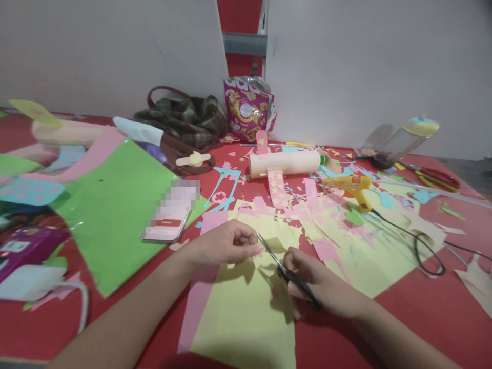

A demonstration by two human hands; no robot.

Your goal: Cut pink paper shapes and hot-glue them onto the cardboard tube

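Observation:
My left hand [235, 243] pinches a small piece of pink paper [260, 251] between thumb and fingertips. In my right hand [313, 279] is a pair of scissors [286, 274] with black handles, its blades pointing up and left at the pink piece. Whether the blades touch the paper I cannot tell. Below both hands lies a yellow paper sheet [246, 318], with a pink sheet [197, 302] showing along its left side. Beyond them rests a cream paper tube [284, 163] with pink star-patterned strips [277, 188] on it.
A phone [171, 212] lies on green paper [111, 220] at left. To the right are a yellow glue gun [351, 188] with a black cord, pliers [434, 179] and a clear bottle [407, 141]. A snack bag [248, 108] and plaid bag [188, 118] stand at the back; paper scraps surround them.

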